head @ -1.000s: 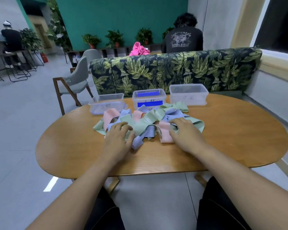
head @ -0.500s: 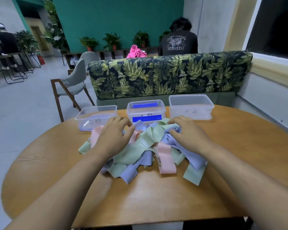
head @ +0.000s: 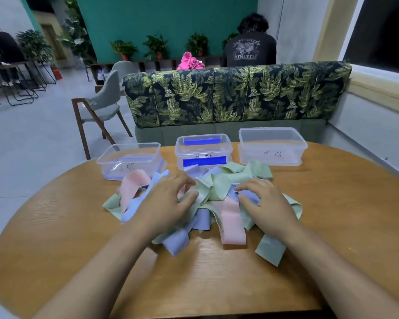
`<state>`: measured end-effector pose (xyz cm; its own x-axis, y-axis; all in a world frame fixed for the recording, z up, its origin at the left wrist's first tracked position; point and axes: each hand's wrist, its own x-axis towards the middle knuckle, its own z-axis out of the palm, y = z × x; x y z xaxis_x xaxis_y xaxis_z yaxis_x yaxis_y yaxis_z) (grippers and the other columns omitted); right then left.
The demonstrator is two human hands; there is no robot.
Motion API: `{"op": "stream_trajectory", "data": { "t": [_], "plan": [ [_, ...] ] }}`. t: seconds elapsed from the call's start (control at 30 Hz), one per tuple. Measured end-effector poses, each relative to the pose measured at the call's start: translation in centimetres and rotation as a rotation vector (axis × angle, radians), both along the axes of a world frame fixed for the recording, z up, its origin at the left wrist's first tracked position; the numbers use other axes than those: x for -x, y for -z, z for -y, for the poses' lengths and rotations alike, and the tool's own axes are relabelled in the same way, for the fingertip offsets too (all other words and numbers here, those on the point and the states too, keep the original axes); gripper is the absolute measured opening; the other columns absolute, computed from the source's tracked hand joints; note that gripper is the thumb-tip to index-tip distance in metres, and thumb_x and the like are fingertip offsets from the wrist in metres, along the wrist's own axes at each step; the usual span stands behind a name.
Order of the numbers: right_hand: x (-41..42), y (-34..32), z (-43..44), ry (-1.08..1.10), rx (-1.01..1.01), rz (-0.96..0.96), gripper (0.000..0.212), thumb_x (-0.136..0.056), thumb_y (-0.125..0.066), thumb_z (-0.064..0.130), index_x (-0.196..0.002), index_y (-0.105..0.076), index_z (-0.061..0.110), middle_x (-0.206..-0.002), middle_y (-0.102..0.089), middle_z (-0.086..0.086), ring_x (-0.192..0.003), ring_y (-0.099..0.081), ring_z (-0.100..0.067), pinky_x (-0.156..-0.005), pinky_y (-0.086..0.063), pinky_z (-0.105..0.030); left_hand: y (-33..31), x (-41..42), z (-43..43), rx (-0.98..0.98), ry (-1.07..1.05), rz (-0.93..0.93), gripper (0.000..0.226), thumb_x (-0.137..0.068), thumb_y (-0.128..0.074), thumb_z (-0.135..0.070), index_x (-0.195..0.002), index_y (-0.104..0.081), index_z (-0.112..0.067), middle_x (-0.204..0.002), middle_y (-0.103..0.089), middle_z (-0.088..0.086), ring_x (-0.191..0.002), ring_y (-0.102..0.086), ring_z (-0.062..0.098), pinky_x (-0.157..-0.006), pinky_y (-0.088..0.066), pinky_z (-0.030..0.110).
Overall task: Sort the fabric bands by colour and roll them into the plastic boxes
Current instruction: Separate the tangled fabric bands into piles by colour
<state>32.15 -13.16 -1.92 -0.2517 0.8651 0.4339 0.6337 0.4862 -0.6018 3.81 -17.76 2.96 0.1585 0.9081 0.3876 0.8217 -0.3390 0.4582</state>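
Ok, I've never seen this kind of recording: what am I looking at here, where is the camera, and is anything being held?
No machine: a person's bare hands, filmed by a camera worn on their head, looking forward and down. The left hand and right hand rest on a tangled pile of pink, green and lilac fabric bands on a wooden table. Three clear plastic boxes stand behind it. Nothing is lifted; whether fingers pinch a band cannot be told.
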Motion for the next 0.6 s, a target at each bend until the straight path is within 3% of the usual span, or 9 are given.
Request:
{"op": "stream_trajectory", "data": {
  "t": [0.13, 0.2, 0.27, 0.37, 0.43, 0.47, 0.53, 0.6],
  "plan": [
    [-0.1, 3.1, 2.0, 0.079, -0.150, 0.047, 0.015, -0.097, -0.062, 0.029, -0.110, -0.069, 0.034, -0.115, -0.063, 0.023, -0.112, -0.057, -0.011, -0.095, -0.048, -0.044, 1.1, -0.9, 0.6, 0.123, -0.076, -0.007, 0.044, -0.098, -0.064, -0.043, -0.139, -0.053, -0.031, -0.122, -0.063, -0.012, -0.110, -0.060, 0.014, -0.093, -0.052, 0.040],
    [-0.1, 3.7, 2.4, 0.097, -0.225, 0.064, 0.019, -0.096, -0.069, 0.021, -0.111, -0.070, 0.031, -0.117, -0.064, 0.020, -0.110, -0.058, -0.012, -0.092, -0.048, -0.042, 1.1, -1.6, 0.5, 0.152, -0.114, 0.012, 0.051, -0.095, -0.067, -0.041, -0.142, -0.051, -0.030, -0.113, -0.066, -0.012, -0.101, -0.064, 0.014, -0.087, -0.055, 0.040],
    [-0.1, 3.6, 2.5, 0.114, -0.266, 0.067, 0.025, -0.094, -0.073, 0.016, -0.116, -0.070, 0.028, -0.121, -0.065, 0.015, -0.111, -0.059, -0.016, -0.091, -0.047, -0.040, 0.6, -2.4, -0.1, 0.161, -0.142, 0.060, 0.044, -0.091, -0.070, -0.033, -0.132, -0.054, -0.031, -0.096, -0.064, -0.012, -0.088, -0.062, 0.010, -0.080, -0.055, 0.038],
    [0.0, 3.6, 2.5, 0.108, -0.278, 0.075, 0.026, -0.095, -0.067, 0.020, -0.119, -0.070, 0.026, -0.125, -0.063, 0.014, -0.114, -0.059, -0.017, -0.092, -0.046, -0.038, -0.7, -3.0, -1.0, 0.269, -0.150, 0.108, 0.042, -0.087, -0.077, -0.028, -0.117, -0.050, -0.039, -0.087, -0.059, -0.013, -0.083, -0.060, 0.012, -0.073, -0.048, 0.031],
    [0.0, 3.8, 2.4, 0.108, -0.280, 0.070, 0.027, -0.094, -0.069, 0.017, -0.120, -0.069, 0.026, -0.126, -0.063, 0.013, -0.116, -0.059, -0.018, -0.093, -0.047, -0.038, -1.1, -3.3, -1.6, 0.322, -0.142, 0.067, 0.011, -0.090, -0.073, -0.030, -0.087, -0.063, -0.028, -0.075, -0.061, -0.005, -0.077, -0.061, 0.020, -0.064, -0.044, 0.031],
    [-0.1, 3.9, 2.4, 0.111, -0.277, 0.063, 0.028, -0.094, -0.070, 0.016, -0.120, -0.069, 0.026, -0.126, -0.063, 0.013, -0.116, -0.059, -0.018, -0.094, -0.047, -0.039, -1.0, -3.4, -1.9, 0.301, -0.142, 0.052, 0.022, -0.092, -0.071, -0.032, -0.073, -0.062, -0.024, -0.070, -0.058, -0.001, -0.074, -0.058, 0.023, -0.061, -0.042, 0.033],
    [-0.2, 3.9, 2.1, 0.115, -0.274, 0.043, 0.026, -0.095, -0.066, 0.019, -0.120, -0.069, 0.026, -0.125, -0.064, 0.012, -0.116, -0.059, -0.018, -0.095, -0.049, -0.041, -1.1, -3.6, -2.6, 0.168, -0.128, 0.017, 0.027, -0.088, -0.071, -0.041, -0.071, -0.063, -0.021, -0.082, -0.058, 0.002, -0.084, -0.056, 0.024, -0.068, -0.047, 0.038],
    [-0.2, 3.9, 2.1, 0.112, -0.265, 0.016, 0.026, -0.095, -0.060, 0.022, -0.118, -0.070, 0.026, -0.124, -0.064, 0.012, -0.116, -0.059, -0.018, -0.094, -0.050, -0.043, -1.9, -3.7, -3.2, 0.142, -0.052, -0.082, 0.022, -0.085, -0.073, -0.050, -0.097, -0.068, -0.032, -0.110, -0.058, -0.008, -0.105, -0.054, 0.016, -0.091, -0.050, 0.039]
  ]
}}
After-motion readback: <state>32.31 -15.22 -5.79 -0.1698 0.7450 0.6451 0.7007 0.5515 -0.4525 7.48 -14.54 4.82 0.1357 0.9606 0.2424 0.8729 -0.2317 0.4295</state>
